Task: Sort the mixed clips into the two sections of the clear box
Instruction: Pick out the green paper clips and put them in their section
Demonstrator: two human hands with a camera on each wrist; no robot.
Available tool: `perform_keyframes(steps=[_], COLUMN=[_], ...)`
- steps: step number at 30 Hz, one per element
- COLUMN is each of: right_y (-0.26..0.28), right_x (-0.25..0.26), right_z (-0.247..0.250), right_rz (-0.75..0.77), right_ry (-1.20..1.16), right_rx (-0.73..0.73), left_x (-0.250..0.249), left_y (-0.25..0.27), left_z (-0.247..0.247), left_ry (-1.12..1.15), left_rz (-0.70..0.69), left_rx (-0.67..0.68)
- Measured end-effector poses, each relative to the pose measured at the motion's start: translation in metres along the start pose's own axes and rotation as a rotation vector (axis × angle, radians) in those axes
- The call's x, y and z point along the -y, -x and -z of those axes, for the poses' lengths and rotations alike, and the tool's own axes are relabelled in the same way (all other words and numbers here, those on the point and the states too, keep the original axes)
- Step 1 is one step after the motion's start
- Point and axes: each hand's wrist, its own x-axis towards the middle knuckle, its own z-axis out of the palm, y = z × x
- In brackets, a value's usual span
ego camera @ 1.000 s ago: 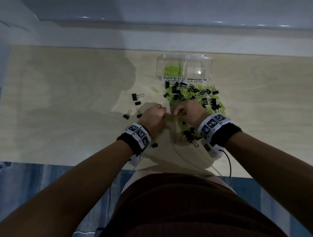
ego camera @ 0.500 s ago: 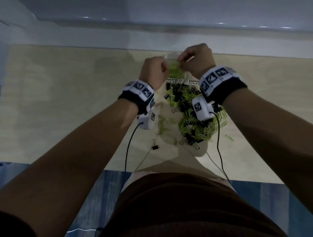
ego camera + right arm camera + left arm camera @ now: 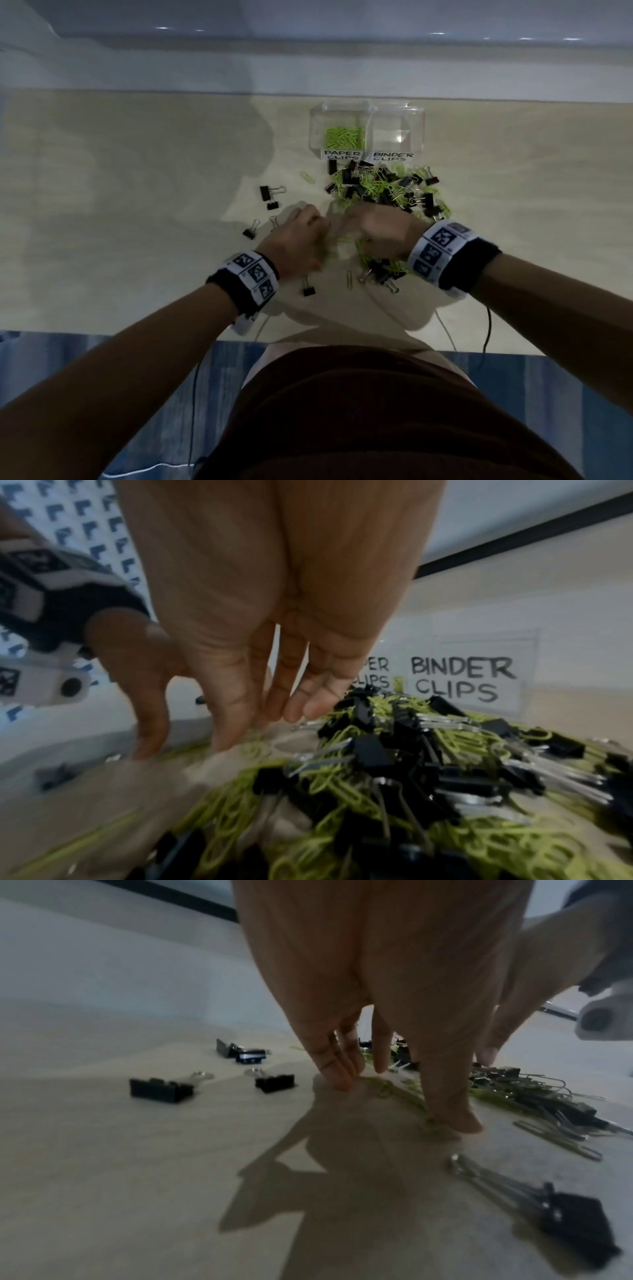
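Both hands are back down at the near edge of the clip pile (image 3: 383,195), no longer up over the clear box (image 3: 366,133). Left hand (image 3: 298,240) and right hand (image 3: 380,233) reach down with straight fingers touching green paper clips (image 3: 394,1091). Farther off, the box's left part holds green clips.

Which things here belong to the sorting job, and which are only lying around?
Job: clear box; green paper clips; black binder clips; left hand; right hand.

Lying around: wrist bands; cables; blue floor.
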Motion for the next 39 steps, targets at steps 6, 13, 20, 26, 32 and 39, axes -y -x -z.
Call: perform_keyframes(steps=[6, 13, 20, 26, 32, 39], right_y=[0.001, 0.006, -0.001, -0.001, 0.000, -0.027], right_x=[-0.003, 0.000, 0.008, -0.008, -0.017, -0.026], right_z=[-0.010, -0.018, -0.021, -0.023, 0.007, 0.072], right_rz=[-0.023, -0.124, -0.272, -0.440, -0.467, -0.472], right_ry=[0.187, 0.097, -0.048, -0.717, -1.222, -1.046], right_rx=[0.124, -0.014, -0.034, -0.286, -0.464, -0.781], left_x=[-0.016, -0.043, -0.044, -0.030, -0.021, -0.029], left_y=[-0.004, -0.006, -0.005, -0.004, -0.021, -0.076], left_z=[-0.011, -0.009, -0.013, 0.006, 0.043, 0.104], left_ry=[0.229, 0.345, 0.219, 0.448, 0.685, 0.722], left_rz=[-0.021, 0.215, 0.156, 0.234, 0.206, 0.200], left_rx=[-0.198, -0.172, -0.154, -0.164, -0.316, -0.542])
